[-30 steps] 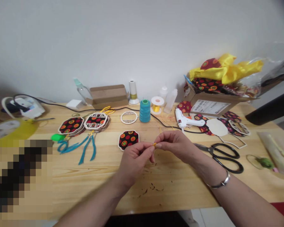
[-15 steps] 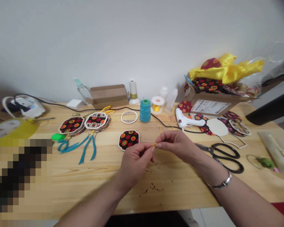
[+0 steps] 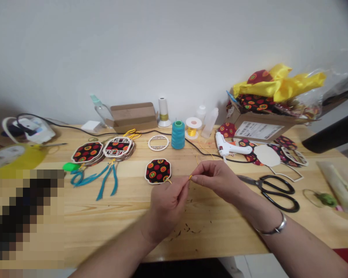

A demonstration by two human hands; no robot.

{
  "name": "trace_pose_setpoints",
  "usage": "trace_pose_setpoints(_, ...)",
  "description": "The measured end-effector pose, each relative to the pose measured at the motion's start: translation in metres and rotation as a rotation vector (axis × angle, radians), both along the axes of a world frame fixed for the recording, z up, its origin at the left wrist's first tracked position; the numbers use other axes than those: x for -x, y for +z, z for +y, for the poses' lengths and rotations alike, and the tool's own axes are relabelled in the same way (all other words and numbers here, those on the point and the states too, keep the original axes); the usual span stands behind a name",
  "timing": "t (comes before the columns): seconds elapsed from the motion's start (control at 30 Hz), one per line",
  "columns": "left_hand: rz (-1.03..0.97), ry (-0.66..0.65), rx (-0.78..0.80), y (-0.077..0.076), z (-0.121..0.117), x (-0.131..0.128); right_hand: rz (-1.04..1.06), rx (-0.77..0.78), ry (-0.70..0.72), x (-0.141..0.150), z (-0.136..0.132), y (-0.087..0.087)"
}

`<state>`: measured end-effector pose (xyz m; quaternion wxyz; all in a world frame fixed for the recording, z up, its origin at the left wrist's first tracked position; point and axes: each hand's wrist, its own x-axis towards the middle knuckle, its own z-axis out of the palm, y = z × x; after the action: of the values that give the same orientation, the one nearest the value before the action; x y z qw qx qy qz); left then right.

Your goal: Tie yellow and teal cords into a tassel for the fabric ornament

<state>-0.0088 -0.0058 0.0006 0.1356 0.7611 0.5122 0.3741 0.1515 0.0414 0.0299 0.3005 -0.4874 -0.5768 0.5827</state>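
Observation:
Between the fingertips of both hands is a short bit of yellow cord [image 3: 190, 177], mostly hidden by the fingers. My left hand [image 3: 169, 202] is closed with its thumb and forefinger pinching the cord; a small yellow loop shows above its knuckles. From the other side my right hand [image 3: 216, 178] pinches the same cord, its wrist wearing a silver bracelet. Just beyond the left hand lies a patterned fabric panel [image 3: 158, 171] with a pale scalloped rim. Black-handled scissors [image 3: 262, 185] rest beside the right forearm.
Behind the hands stand a teal thread cone [image 3: 178, 135] and a spool of yellow cord [image 3: 193, 128]. A white glue gun [image 3: 232, 148] lies to the right, before a cardboard box [image 3: 256, 129] of fabric. Stacked panels [image 3: 118, 147] with teal ribbons sit left. A black cable [image 3: 127, 133] crosses the back.
My left hand has turned and curled its fingers further in, and a yellow loop now shows over its knuckles. My right hand has barely moved.

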Motion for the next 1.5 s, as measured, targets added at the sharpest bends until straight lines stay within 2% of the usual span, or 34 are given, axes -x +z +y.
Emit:
trace_pose_setpoints(0.1,-0.015,0.023,0.011,0.001,0.001,-0.001,-0.046,-0.082,-0.041,0.003,-0.003,0.0)
trace_pose_setpoints(0.23,-0.263,0.034,0.193,0.007,0.004,-0.004,-0.097,-0.271,-0.033,0.004,-0.005,-0.001)
trace_pose_setpoints(0.33,-0.404,0.039,0.307,0.013,0.005,-0.005,-0.099,-0.319,-0.008,0.003,-0.005,-0.001)
trace_pose_setpoints(0.5,-0.532,0.055,0.444,0.018,0.006,-0.006,-0.111,-0.325,-0.032,0.003,-0.003,-0.001)
trace_pose_setpoints(0.8,-0.6,0.063,0.519,0.019,0.009,-0.004,-0.094,-0.379,-0.037,0.003,-0.004,-0.003)
trace_pose_setpoints(1.0,-0.627,0.052,0.557,0.019,0.011,-0.003,0.034,-0.279,-0.038,0.001,0.0,-0.007)
trace_pose_setpoints(1.2,-0.661,0.016,0.594,0.017,0.012,-0.003,-0.027,-0.24,-0.007,0.0,0.004,-0.004)
trace_pose_setpoints(1.5,-0.658,0.031,0.616,0.02,0.011,-0.003,0.042,-0.214,0.039,0.0,0.004,-0.004)
